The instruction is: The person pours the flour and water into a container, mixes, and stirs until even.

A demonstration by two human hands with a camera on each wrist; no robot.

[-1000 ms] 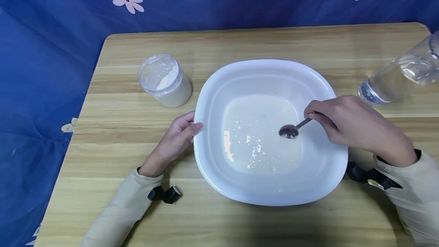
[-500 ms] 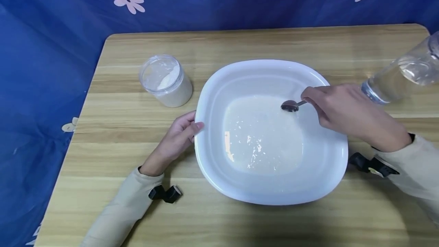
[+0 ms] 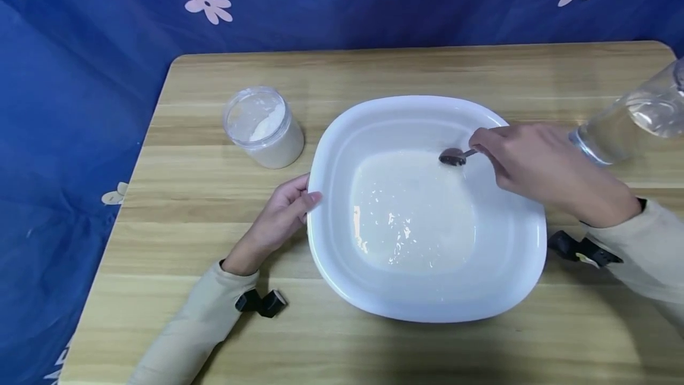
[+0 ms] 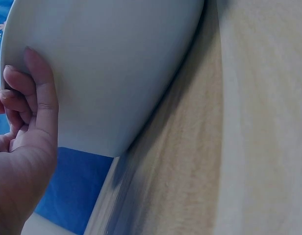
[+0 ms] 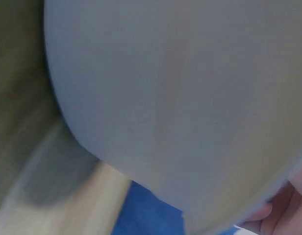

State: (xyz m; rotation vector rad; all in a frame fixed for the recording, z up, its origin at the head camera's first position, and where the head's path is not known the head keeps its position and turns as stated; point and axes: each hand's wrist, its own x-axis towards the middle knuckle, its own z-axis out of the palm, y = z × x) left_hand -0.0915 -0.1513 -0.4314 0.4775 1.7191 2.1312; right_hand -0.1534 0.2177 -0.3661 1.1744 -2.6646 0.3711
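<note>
A large white basin holds a shallow whitish liquid. My left hand grips its left rim, thumb over the edge; in the left wrist view the fingers lie against the outer wall. My right hand pinches the handle of a metal spoon above the basin's right side. The spoon's bowl is over the upper right of the liquid; whether it touches cannot be told. In the right wrist view the basin's wall fills most of the picture, and only part of the hand shows at the corner.
An open clear jar with white powder stands left of the basin. A clear vessel of water stands at the right, behind my right hand. The wooden table meets a blue flowered cloth at its back and left.
My right hand has moved the spoon from the middle right of the basin toward its far side. My left hand keeps its grip on the rim. The view has shifted slightly.
</note>
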